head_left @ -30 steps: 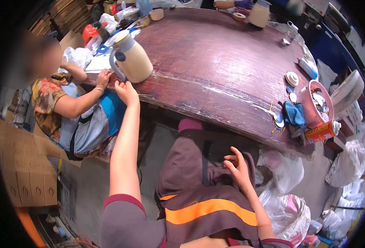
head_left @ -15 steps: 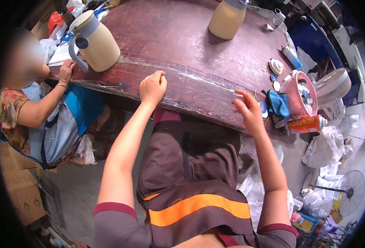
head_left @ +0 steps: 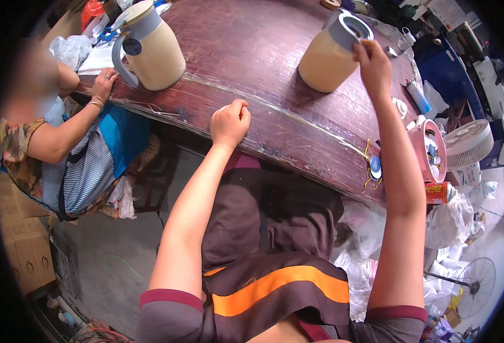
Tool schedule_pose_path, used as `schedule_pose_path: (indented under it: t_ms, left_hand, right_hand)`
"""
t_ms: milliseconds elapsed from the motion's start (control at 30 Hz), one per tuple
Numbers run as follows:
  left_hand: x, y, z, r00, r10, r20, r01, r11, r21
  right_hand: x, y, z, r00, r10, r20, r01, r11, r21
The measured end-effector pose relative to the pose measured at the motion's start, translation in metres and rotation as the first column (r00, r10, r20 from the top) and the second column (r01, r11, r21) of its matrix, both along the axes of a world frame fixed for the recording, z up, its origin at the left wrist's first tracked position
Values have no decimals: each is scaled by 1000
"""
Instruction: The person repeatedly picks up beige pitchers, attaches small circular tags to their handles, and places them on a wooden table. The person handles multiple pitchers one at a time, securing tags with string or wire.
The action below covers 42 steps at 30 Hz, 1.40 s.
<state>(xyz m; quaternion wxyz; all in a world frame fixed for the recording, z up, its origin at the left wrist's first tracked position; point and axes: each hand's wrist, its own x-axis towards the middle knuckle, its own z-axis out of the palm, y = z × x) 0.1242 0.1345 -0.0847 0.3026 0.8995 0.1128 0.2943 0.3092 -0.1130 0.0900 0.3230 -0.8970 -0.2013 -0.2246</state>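
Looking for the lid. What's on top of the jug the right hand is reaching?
The jug carries a grey collar around an open mouth; no lid shows. The right hand grips the rim, its fingers hiding that edge. The inside is too dark to tell.

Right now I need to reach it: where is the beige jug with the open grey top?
In the head view, upper right on the table: the beige jug, right hand at its rim.

Beige jug (head_left: 327,56) with grey open collar, tilted on the dark wooden table; rim in fingers

Beige jug (head_left: 327,57) with grey rim, dark reddish-brown table (head_left: 252,51), orange-striped brown apron (head_left: 275,286)
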Motion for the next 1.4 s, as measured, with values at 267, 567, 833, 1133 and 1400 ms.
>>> schedule_pose_path:
  t_ms: [267,567,833,1133,1400]
  left_hand:
    - [3,27,4,920,-390,46,324,687,-651]
    - [-90,-86,100,524,-797,-298,295,499,-815]
    - [-93,-119,70,665,-672,-326,136,539,-832]
    - [-66,-146,65,621,-640,-452,127,651,-748]
    - [-48,-152,50,569,-640,-516,109,681,-724]
  right_hand:
    - [-198,-62,-39,978,200,63,-187,698,691]
    - [-297,-104,-142,779,348,-521,281,548,787]
    - [-384,-285,-392,352,-185,-917,673,731,111]
    - [-420,-319,-494,262,-473,-841,-173,835,-523]
    - [-429,-279,-582,475,-356,-805,29,921,-389]
